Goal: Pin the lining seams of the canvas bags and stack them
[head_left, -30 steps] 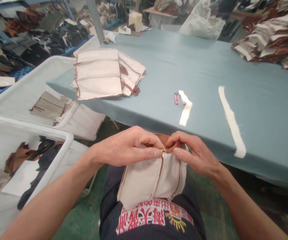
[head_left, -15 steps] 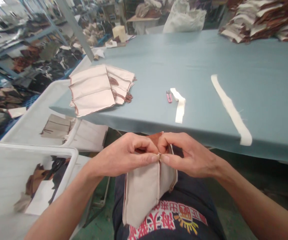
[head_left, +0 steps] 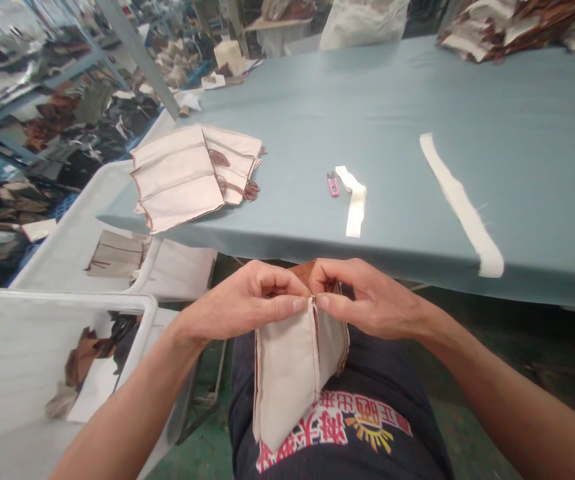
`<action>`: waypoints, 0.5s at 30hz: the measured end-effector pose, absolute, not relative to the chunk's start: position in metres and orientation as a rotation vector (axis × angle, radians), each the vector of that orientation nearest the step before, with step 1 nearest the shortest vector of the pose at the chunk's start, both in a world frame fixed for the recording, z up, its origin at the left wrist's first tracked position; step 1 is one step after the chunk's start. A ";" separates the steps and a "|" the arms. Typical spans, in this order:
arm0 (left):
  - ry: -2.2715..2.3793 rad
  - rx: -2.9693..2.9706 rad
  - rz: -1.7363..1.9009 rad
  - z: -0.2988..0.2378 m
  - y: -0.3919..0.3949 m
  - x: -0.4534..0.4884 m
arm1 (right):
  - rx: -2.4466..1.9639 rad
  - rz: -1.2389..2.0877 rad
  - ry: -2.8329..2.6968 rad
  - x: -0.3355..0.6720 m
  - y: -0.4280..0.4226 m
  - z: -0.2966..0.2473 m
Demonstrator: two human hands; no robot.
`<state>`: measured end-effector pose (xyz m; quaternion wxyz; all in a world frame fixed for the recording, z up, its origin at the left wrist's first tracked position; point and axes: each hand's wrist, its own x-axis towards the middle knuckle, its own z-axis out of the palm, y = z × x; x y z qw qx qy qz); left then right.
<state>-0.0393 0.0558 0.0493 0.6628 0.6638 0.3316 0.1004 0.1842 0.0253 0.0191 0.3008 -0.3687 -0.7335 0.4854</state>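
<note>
A cream fabric pouch piece with brown edging and seams hangs down in front of my body. My left hand pinches its upper edge between thumb and forefinger. Close beside it, my right hand grips the same edge, the two thumbs meeting at a seam. Some brown material shows behind the fingers. On the table beyond lie pink thread snips and a short white strip, both apart from my hands.
The blue-grey table stretches ahead. Stacked cream pieces lie at its left, a long white strip at its right, a brown-and-cream pile at the back. White bins with scraps stand at the left.
The view has shifted slightly, so the table items sit a little higher and to the left. Both hands keep their pinch on the fabric pouch piece.
</note>
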 end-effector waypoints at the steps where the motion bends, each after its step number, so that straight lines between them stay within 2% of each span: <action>1: 0.749 1.496 0.231 0.049 0.056 -0.039 | -0.987 1.270 -1.944 0.184 0.024 0.019; 11: 0.760 1.592 0.267 0.049 0.049 -0.043 | -1.010 0.901 -2.092 0.179 0.014 0.016; 15: 0.771 1.577 0.266 0.047 0.049 -0.046 | -0.961 0.899 -2.102 0.178 0.014 0.016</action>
